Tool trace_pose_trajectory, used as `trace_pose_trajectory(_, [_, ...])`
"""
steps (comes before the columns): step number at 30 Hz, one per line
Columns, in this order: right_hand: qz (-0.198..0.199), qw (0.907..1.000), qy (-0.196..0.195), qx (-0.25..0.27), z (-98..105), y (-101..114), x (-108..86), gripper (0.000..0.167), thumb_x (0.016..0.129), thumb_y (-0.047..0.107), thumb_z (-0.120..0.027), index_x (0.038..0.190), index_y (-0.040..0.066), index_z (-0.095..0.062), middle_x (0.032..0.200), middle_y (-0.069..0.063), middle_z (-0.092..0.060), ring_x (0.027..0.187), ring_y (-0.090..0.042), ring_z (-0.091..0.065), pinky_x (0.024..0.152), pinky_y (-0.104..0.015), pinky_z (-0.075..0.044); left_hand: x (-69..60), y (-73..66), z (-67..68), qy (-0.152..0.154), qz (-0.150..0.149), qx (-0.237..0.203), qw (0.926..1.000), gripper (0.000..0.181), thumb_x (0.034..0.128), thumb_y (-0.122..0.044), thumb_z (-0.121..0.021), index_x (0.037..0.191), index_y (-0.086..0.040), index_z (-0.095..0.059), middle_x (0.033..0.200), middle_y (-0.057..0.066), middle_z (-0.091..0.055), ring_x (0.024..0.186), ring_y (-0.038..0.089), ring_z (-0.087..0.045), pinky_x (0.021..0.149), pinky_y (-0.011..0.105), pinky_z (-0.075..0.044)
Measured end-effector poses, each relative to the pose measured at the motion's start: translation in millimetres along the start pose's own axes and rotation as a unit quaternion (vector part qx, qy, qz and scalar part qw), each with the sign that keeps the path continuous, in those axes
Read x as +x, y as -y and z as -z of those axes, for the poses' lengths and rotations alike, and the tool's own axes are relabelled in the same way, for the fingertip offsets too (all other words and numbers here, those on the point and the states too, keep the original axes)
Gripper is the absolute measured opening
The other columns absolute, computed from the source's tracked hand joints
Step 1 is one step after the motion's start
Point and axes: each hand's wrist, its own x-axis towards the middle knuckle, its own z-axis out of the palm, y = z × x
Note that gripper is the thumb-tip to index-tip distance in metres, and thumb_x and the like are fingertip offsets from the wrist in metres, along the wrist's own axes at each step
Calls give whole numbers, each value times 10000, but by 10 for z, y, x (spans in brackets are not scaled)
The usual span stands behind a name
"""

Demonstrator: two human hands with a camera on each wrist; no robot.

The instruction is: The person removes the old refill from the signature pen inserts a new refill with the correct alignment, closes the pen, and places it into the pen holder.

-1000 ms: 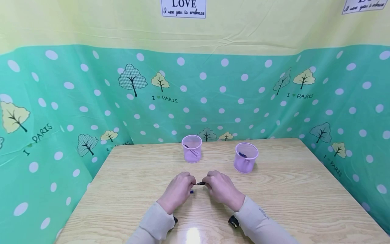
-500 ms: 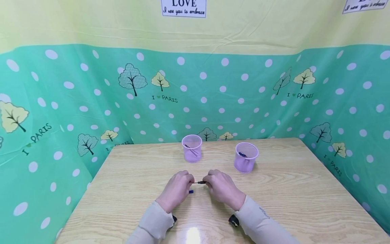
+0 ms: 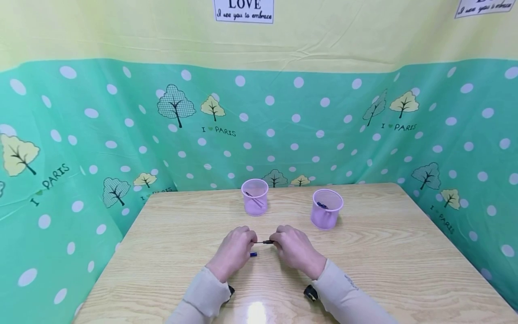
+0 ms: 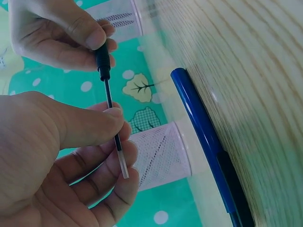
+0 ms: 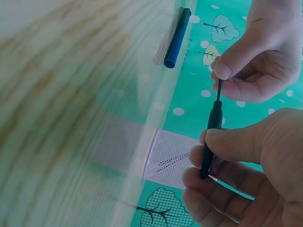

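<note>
Between both hands a thin pen refill runs out of a ribbed black pen grip. My left hand pinches the refill between thumb and fingers; its clear tail end sticks out past the fingertips in the left wrist view. The black grip is pinched by my right hand, its tapered end pointing away from the refill. On the table below the left hand lies a blue tubular pen part with a dark clip. Its open end shows in the right wrist view.
Two purple mesh cups stand beyond the hands. The left cup holds thin dark sticks; the right cup holds small dark blue pieces. A wooden table lies under everything, with a green dotted curtain around it.
My left hand has shifted slightly left, and a little more of the refill shows between the hands. The right hand has hardly moved. More of the blue pen part is uncovered.
</note>
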Motion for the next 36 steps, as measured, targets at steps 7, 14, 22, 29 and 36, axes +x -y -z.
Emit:
trace_pose_trajectory(7, [-33, 10000, 15, -4, 6, -1, -4, 157, 789, 63, -711, 904, 163, -750, 764, 74, -560, 704, -113, -542, 598, -275, -481, -2, 17, 3, 29, 35, 70, 10000, 142, 818, 20, -663, 823, -120, -691, 779, -40, -586, 726, 135, -577, 670, 304, -494])
trace_pose_trajectory(14, [-25, 10000, 20, 24, 2, -5, -5, 154, 791, 64, -710, 903, 162, -750, 763, 77, -558, 702, -106, -538, 603, -269, -483, -4, 23, 19, 55, 69, 80, 9999, 153, 819, 22, -655, 821, -125, -697, 777, -42, -591, 726, 132, -579, 674, 308, -495])
trace_pose_trajectory(22, [-72, 9999, 65, 53, 12, -1, -7, 155, 795, 64, -707, 907, 164, -751, 764, 81, -553, 701, -103, -531, 603, -266, -479, 0, 31, 36, 80, 105, 96, 9999, 137, 818, 16, -663, 814, -116, -698, 773, -38, -595, 721, 138, -579, 674, 312, -494])
trace_pose_trajectory(29, [-79, 9999, 69, 46, 21, 4, -3, 148, 796, 72, -711, 901, 168, -751, 763, 82, -556, 697, -103, -530, 597, -267, -476, -2, 51, 37, 64, 76, 105, 9999, 134, 809, 20, -662, 803, -110, -694, 760, -36, -585, 715, 149, -579, 666, 318, -491])
trace_pose_trajectory(36, [-81, 9999, 69, 26, 26, 11, 2, 138, 792, 74, -715, 891, 165, -748, 755, 79, -554, 688, -105, -529, 584, -265, -470, -1, 60, 53, 59, 123, 77, 9999, 140, 797, 32, -664, 796, -105, -693, 761, -23, -592, 714, 156, -582, 668, 328, -493])
